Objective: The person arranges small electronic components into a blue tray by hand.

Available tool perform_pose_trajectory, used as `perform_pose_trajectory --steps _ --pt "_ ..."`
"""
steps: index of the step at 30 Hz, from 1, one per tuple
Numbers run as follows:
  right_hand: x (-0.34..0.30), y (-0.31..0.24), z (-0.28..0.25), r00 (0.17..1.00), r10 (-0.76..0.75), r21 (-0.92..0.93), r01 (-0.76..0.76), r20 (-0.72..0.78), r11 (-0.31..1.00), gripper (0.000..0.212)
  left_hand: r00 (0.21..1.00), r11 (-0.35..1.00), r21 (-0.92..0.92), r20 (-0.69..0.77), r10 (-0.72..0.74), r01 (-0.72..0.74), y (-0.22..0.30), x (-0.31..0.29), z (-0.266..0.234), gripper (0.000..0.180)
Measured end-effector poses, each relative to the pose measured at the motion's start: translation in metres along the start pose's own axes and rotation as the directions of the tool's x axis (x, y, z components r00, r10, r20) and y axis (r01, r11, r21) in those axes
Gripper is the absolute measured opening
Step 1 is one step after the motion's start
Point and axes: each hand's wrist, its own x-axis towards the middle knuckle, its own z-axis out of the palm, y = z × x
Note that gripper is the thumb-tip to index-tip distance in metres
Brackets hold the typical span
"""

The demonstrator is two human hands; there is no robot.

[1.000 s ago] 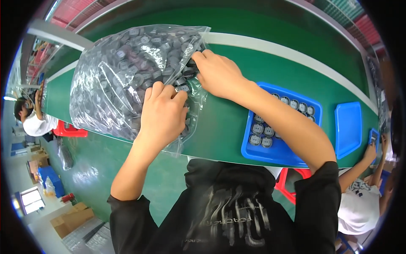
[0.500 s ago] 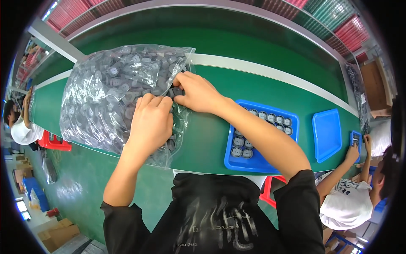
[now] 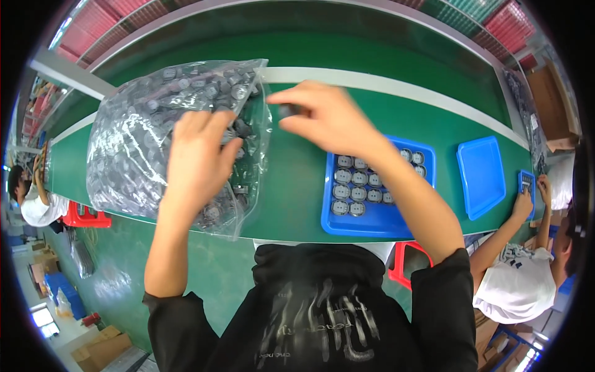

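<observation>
A big clear plastic bag (image 3: 124, 133) full of small grey plastic parts lies on the green bench, its mouth toward the right. My left hand (image 3: 201, 152) rests on the bag near that mouth, thumb apart from the fingers, gripping nothing that I can see. Just right of the bag, my right hand (image 3: 325, 118), blurred by motion, holds a small dark-grey part (image 3: 289, 111) between thumb and fingers. Under my right forearm stands a blue tray (image 3: 297, 230) (image 3: 378, 228) with rows of round grey parts (image 3: 359, 178); my arm hides some of them.
A second blue tray (image 3: 482, 180) sits farther right on the bench. Beyond it a co-worker (image 3: 517, 282) handles a small blue tray (image 3: 525, 189). Another person (image 3: 40, 204) works at the far left. Red stools (image 3: 406, 263) stand below the bench edge.
My right hand has left the bag's mouth and moved right with a grey part in it. My left hand has shifted slightly left, its fingers loosened. The view has shifted a little.
</observation>
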Motion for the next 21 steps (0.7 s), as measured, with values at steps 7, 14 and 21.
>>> perform_pose_trajectory --steps 7,14,21 --pt "-0.204 -0.038 -0.103 0.686 0.506 0.381 -0.342 -0.523 0.859 0.030 0.994 0.905 -0.426 0.093 0.064 -0.018 0.056 -0.036 0.029 0.031" --pt "-0.311 -0.041 -0.070 0.673 0.402 -0.314 -0.684 -0.621 0.659 0.017 0.984 0.985 -0.053 0.075 -0.162 0.166 0.024 -0.027 0.060 0.027" --pt "-0.324 -0.051 -0.079 0.810 0.347 -0.510 -0.573 -0.472 0.642 0.026 0.992 0.979 -0.165 0.032 -0.118 0.122 0.043 -0.027 0.013 0.034"
